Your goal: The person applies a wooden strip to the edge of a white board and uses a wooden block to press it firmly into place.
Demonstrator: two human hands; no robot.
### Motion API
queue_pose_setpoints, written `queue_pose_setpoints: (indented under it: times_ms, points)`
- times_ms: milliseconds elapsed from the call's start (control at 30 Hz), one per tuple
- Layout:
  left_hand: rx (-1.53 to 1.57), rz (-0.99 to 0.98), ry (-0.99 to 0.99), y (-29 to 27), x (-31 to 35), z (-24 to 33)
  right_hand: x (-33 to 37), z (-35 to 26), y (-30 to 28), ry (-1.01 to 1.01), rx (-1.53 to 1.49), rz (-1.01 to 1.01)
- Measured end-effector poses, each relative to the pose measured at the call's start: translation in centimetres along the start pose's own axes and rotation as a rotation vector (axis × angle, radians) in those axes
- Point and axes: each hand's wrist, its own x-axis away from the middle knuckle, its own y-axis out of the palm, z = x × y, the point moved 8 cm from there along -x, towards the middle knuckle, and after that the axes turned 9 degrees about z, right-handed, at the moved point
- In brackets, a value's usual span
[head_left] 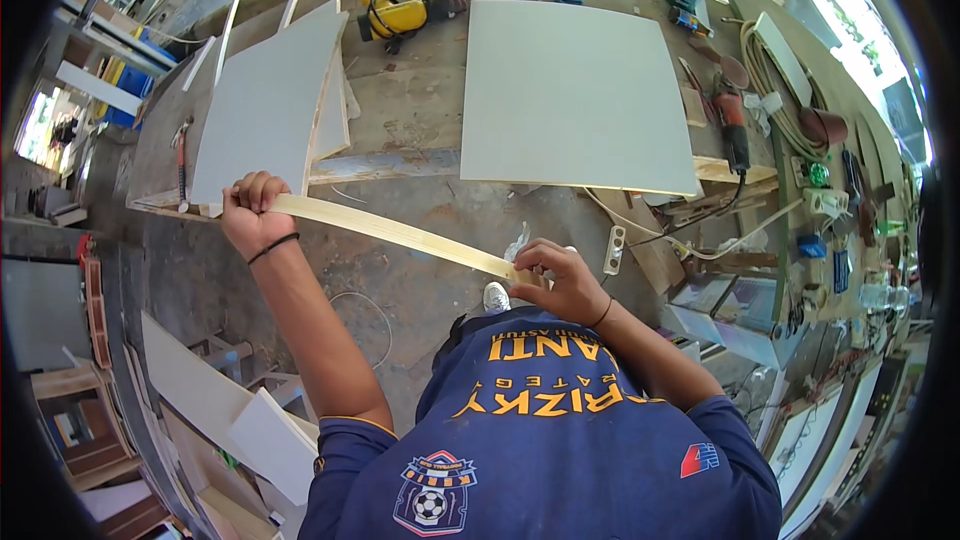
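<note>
- Head view: my left hand (260,212), nine o'clock, fingers clamped on the pale-yellow strip (395,231).
- My right hand (560,278), four o'clock, pinches its end.
- Even tension should limit twist.

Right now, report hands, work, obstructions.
Left hand gripping one end of long, pale yellow, flat strip; right hand pinching near other end. Span between unobstructed. White rectangular panel beyond right hand.

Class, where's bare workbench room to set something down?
Bare: workbench between left white panel and right white panel, nearer than the yellow tool; also the right panel's top. Crowded: right side, around the grinder and coiled hose.
</note>
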Motion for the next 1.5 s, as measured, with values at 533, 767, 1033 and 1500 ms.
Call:
queue_pose_setpoints:
  times_ms: [533, 767, 1033, 1500]
  points:
    - [-0.183, -0.063, 0.191, 8.4, 7.0, -11.1, -1.2, 3.2, -9.8, 0.082, -0.05, -0.055]
    - [-0.3, -0.124, 0.264, 10.9, 10.5, -16.5, -0.2, 5.9, -13.9, 0.12, -0.006, -0.139]
    - [-0.35, -0.169, 0.351, 11.8, 13.2, -19.3, 0.2, 7.2, -17.4, 0.093, -0.03, -0.086]
    - [-0.27, -0.088, 0.274, 8.4, 10.8, -19.0, 0.6, 7.4, -18.6, 0.24, -0.214, -0.219]
